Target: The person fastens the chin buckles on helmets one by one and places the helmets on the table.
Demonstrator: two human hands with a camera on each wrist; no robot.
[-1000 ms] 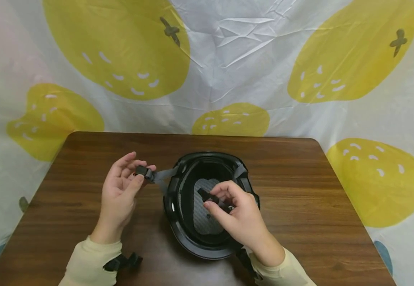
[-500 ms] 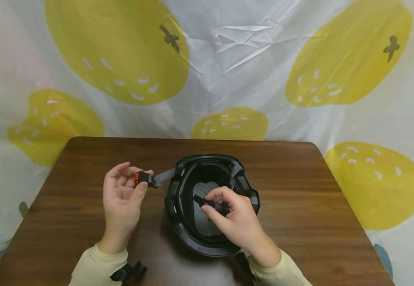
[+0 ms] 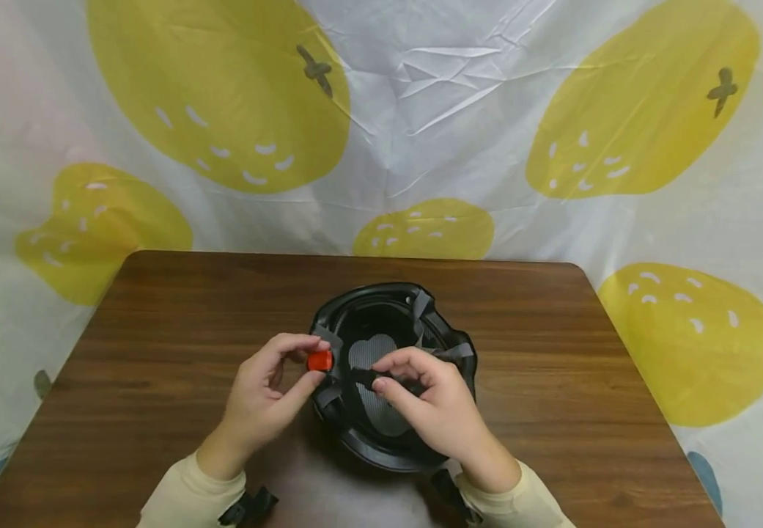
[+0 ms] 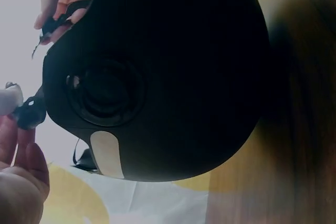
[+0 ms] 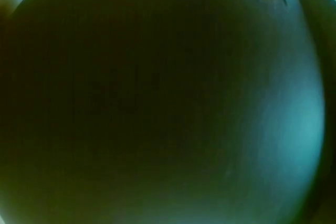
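Note:
A black helmet lies upside down on the table, its inside facing up with a grey pad at the bottom. Over its left rim my left hand pinches a buckle with a red end between thumb and fingers. My right hand, above the helmet's opening, pinches the black buckle insert, which points left. The two buckle parts are apart. In the left wrist view the dark shell hides much, with the held buckle at its edge. Shell fills the right wrist view.
Grey straps run along the helmet's right inner rim. Brown wooden table surrounds it. A white cloth with yellow fruit prints hangs behind the table's far edge. Black bands sit around the sleeves.
My left hand has moved right with the buckle, from beside the helmet to its left rim, and the red end now faces up. The helmet has turned a little. My right hand stays nearly still.

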